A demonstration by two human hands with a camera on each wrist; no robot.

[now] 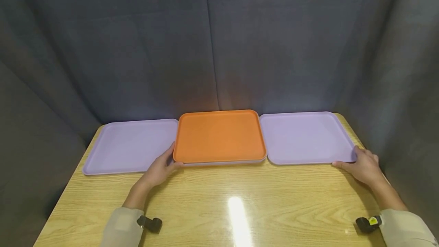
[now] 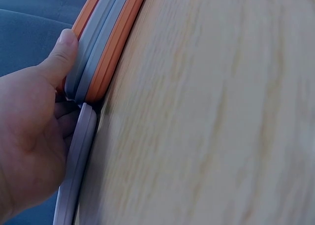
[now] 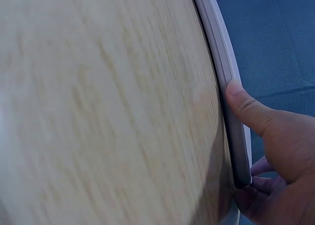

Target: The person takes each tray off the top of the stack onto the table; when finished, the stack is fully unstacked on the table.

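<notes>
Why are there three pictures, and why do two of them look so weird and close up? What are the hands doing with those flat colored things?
A person wears three small cameras: one on the head, one on each wrist. The big picture is the head view, looking down at a light wooden table. On it lie three flat plastic trays in a row: a lilac tray on the left, an orange tray stack in the middle, and a lilac tray on the right. The left wrist picture shows the left hand up close; its thumb presses the edge of the middle stack, where orange and grey-lilac rims lie piled together. The right wrist picture shows the right hand gripping the corner of the right lilac tray.
</notes>
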